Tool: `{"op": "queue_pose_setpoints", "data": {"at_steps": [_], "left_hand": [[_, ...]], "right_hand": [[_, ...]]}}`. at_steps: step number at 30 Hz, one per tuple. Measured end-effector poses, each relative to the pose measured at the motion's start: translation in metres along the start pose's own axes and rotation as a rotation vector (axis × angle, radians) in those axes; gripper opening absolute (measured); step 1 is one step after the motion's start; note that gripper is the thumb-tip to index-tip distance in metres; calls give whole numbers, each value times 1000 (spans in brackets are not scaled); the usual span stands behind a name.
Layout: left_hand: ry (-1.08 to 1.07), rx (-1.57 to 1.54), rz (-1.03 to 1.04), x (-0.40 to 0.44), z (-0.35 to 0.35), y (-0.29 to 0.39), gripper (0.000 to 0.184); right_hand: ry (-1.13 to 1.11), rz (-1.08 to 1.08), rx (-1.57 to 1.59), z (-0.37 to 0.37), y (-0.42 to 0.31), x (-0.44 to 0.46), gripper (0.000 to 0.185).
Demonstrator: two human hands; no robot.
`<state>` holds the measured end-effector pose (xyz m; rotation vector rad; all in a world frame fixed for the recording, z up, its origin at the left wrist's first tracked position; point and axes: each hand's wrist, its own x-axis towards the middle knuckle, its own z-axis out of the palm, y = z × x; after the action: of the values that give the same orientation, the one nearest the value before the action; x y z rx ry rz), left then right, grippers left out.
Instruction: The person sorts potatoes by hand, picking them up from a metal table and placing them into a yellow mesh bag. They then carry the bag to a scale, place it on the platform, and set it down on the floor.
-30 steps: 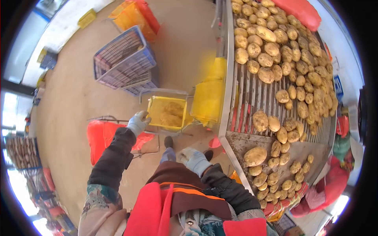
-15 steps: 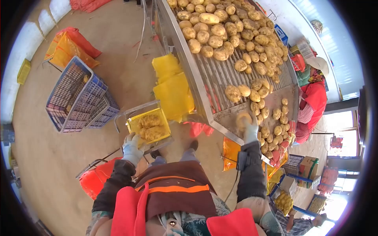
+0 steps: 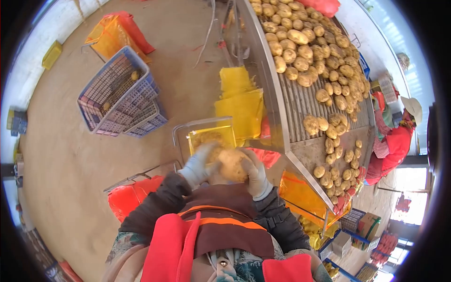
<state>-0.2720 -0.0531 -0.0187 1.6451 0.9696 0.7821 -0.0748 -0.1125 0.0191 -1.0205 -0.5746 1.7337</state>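
Observation:
A large tan potato (image 3: 233, 165) is in front of my waist, with the gloved fingers of my right hand (image 3: 256, 175) closed around its right side. My gloved left hand (image 3: 198, 168) is just left of it. Its fingers are smeared by motion, so I cannot tell whether they touch the potato. Behind my hands stands a yellow crate (image 3: 233, 134) with potatoes (image 3: 209, 137) in it, partly hidden by my left hand. To the right, a slatted metal sorting table (image 3: 298, 105) carries many loose potatoes (image 3: 305, 49).
Blue plastic crates (image 3: 117, 94) stand at left, with a few potatoes inside. Yellow sacks (image 3: 239, 105) hang beside the table, and an orange sack (image 3: 300, 192) hangs at its near end. A red sack (image 3: 134, 197) is at lower left. A person in red (image 3: 397, 148) works across the table.
My right hand has come from the table's near end to my front with a potato. My left hand has left the crate's rim and moved beside that potato. The view has shifted left.

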Motion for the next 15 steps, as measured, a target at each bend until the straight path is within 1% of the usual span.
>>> {"op": "queue_pose_setpoints", "data": {"at_steps": [1,2,3,4,6,7,8,10,11,12,13,14,15], "left_hand": [[167,165,15,-5,-8,-31,41],[296,38,-139,-14,-15,-64,37],[426,-91,-294,-24,-22,-85,34],[436,-89,-306,-31,-30,-88,34],[494,84,-333,-41,-44,-92,27],[545,-90,-344,-44,-43,-98,27],[573,-86,-350,-52,-44,-102,27],[474,85,-500,-60,-50,-100,32],[483,95,-509,-58,-52,-99,32],[339,141,-581,-53,-52,-98,36],[193,182,-652,-46,-50,-96,39],[205,190,-677,-32,-48,-98,39],[91,263,-742,-17,-43,-88,43]], "right_hand": [[68,-93,-279,3,1,12,61],[137,-188,-557,7,2,25,60],[173,-213,-770,5,10,42,60],[161,-203,-770,-4,20,54,60],[23,-209,-1180,-16,36,75,55],[-27,-80,-1113,-19,37,72,53],[-83,46,-1049,-23,38,66,51],[-696,241,-1214,-20,44,55,52],[-781,333,-1188,-22,66,48,52],[-860,427,-1157,-22,98,42,52],[-701,259,-1184,-18,145,35,56],[-556,100,-1194,-13,187,43,60],[-630,220,-1238,8,180,58,58]]}}
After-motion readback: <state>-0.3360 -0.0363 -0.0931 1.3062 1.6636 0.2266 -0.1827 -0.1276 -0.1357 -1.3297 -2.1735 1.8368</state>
